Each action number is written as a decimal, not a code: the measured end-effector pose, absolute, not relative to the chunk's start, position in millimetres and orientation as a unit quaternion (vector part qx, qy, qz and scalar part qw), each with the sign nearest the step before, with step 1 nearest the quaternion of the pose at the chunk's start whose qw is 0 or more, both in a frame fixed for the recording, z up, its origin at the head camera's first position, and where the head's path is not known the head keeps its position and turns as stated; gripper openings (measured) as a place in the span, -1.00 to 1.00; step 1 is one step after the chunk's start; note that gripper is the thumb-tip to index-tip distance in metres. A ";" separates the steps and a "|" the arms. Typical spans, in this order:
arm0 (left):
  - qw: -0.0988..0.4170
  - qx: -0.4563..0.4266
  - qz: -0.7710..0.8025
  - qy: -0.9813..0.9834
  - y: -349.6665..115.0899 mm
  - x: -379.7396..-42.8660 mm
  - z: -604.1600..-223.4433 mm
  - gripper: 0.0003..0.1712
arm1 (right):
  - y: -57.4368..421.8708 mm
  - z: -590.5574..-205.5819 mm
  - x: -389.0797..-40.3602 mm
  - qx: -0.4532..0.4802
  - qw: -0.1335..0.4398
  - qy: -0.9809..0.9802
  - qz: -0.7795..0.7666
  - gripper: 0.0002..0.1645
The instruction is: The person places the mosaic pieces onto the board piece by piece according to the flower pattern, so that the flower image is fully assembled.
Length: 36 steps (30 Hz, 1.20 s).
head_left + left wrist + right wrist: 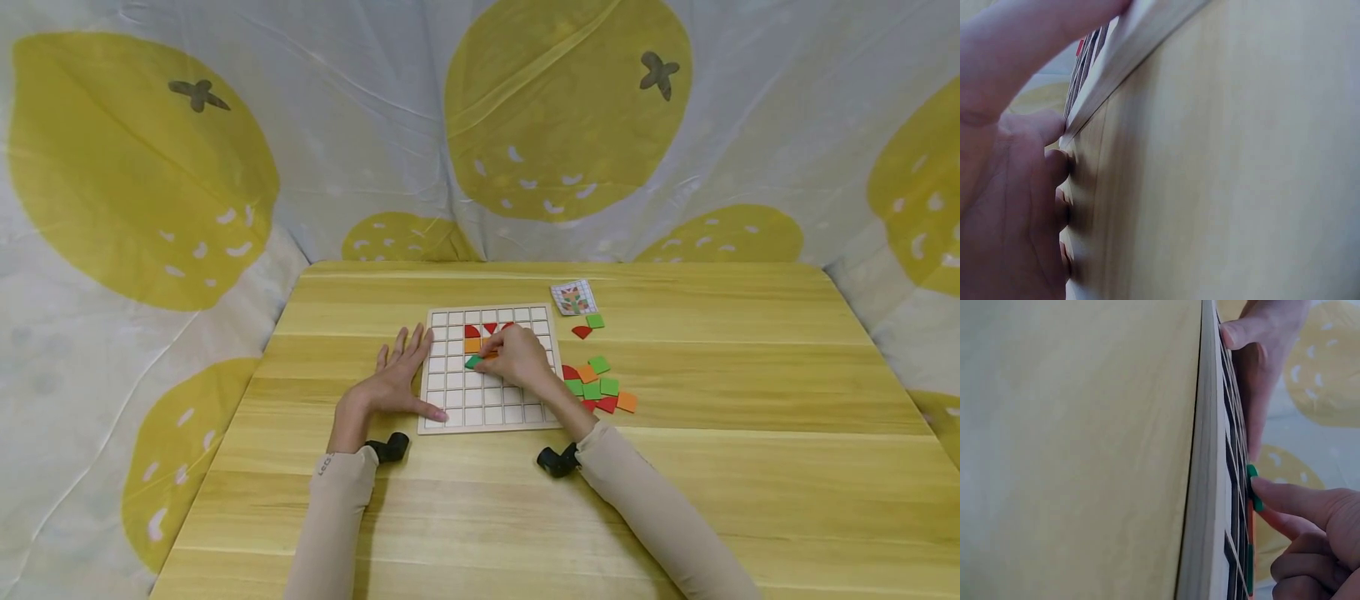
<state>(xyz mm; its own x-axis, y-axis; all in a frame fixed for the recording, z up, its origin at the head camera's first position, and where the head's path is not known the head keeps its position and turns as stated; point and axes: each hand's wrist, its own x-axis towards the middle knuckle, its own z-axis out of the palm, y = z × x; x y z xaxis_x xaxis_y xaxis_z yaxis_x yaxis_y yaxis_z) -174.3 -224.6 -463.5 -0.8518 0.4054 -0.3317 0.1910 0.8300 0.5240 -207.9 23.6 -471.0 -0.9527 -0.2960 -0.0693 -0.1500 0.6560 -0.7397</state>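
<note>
Head view: our right hand [517,358] is pinching a green tile [472,362] near board [457,399] centre; our left hand [392,385] is splaying. Left wrist: our thumb [1032,44] is touching the board's edge. Right wrist: our pinch is showing.

Two hands [393,382] [519,357], one board [492,397], one card [574,298]

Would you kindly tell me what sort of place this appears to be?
Probably a small indoor tabletop workspace, perhaps screened off: fruit-printed fabric hangs behind and beside a wooden table, on which a gridded board lies.
</note>
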 end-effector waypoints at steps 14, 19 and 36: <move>0.218 0.160 0.244 0.931 -224.7 -175.0 -465.6 0.66 | 20.0 -466.6 -200.9 -0.114 0.080 0.913 -0.382 -0.82; 0.218 0.156 0.243 0.932 -225.0 -174.9 -465.1 0.66 | 18.4 -466.5 -199.0 -0.124 0.068 0.915 -0.377 -0.82; 0.218 0.158 0.246 0.931 -225.7 -176.4 -465.8 0.67 | 18.1 -473.4 -215.7 -0.181 0.124 0.885 -0.410 -0.76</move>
